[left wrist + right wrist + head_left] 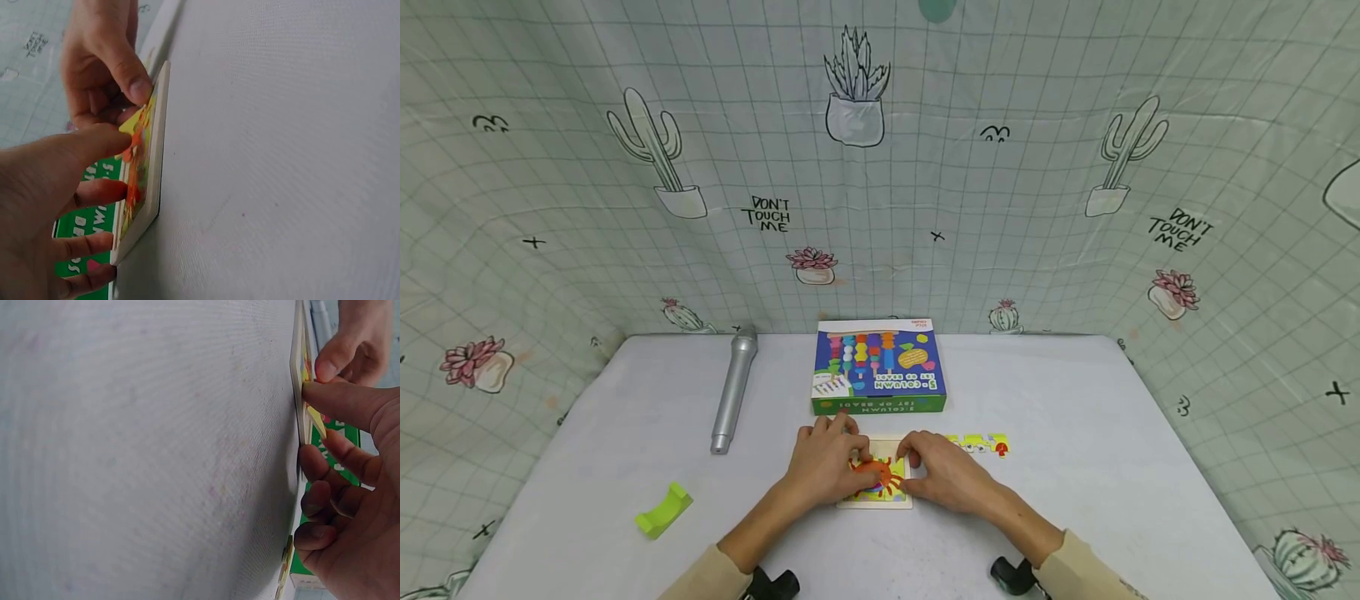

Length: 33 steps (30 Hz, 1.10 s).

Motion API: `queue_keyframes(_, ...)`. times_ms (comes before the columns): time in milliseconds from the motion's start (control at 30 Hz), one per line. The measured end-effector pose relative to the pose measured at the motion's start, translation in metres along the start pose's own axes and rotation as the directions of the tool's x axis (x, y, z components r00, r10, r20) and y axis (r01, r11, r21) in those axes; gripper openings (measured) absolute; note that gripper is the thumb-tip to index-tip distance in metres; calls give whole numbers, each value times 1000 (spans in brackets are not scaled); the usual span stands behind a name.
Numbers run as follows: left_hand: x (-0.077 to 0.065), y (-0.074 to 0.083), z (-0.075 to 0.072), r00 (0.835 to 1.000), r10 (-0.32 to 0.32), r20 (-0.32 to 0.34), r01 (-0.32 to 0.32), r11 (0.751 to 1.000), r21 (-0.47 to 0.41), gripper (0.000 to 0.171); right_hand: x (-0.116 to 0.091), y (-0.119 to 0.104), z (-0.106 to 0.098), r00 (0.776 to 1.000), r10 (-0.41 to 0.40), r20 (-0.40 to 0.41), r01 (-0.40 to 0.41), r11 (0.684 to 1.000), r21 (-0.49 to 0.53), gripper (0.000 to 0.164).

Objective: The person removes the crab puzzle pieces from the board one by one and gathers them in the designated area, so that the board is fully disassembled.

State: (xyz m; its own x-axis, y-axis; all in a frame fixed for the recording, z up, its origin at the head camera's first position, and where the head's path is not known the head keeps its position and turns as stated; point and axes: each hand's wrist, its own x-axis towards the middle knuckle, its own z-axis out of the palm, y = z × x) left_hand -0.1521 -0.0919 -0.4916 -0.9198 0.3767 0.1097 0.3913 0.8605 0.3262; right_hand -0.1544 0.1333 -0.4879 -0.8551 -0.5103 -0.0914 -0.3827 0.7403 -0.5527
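Note:
A small wooden puzzle board (876, 505) with an orange crab picture lies before me on the white table. My left hand (822, 460) is over its left part. In the left wrist view, that hand's thumb and index finger touch the orange crab (132, 187), and its other fingers lie along the board's edge. At the board's right side is my right hand (951, 473), pinching a yellow puzzle piece (317, 420) between thumb and index finger. This piece tilts up from the board, its lower edge close to the frame. The hands hide part of the picture.
Right behind the board stands a blue and green bead-set box (880, 403). Several yellow-green puzzle pieces (976, 443) lie in a row beyond my right hand. A silver microphone (733, 392) is at the back left, with a green curved block (664, 510) nearer me.

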Motion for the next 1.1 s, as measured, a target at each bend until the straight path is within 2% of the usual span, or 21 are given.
queue_keyframes(167, 0, 5, -2, 1000, 22, 0, -22, 998, 66, 41, 0, 0, -1, 1000, -5, -2, 5, 1000, 3, 33)
queue_keyframes(333, 0, 8, -3, 999, 34, -7, -33, 994, 102, 43, 1, -1, -1, 1000, -2, -1, 2, 1000, 12, 33)
queue_keyframes(500, 1, 8, -2, 1000, 22, -5, -21, 995, 92, 43, 1, -1, -1, 1000, -1, -7, 1, 1000, 20, 30)
queue_keyframes(667, 0, 9, -1, 1000, -2, 6, 2, 996, 84, 45, 1, -2, -1, 1000, 1, -29, 0, 999, 45, 18)
queue_keyframes(900, 0, 12, -1, 1000, -29, 12, 28, 996, 86, 46, 0, -2, 0, 997, -37, -72, 42, 997, 68, 12)
queue_keyframes(1100, 1, 13, -3, 999, -37, 19, 35, 996, 88, 45, 2, 0, -1, 999, -41, -35, 46, 989, 142, 13)
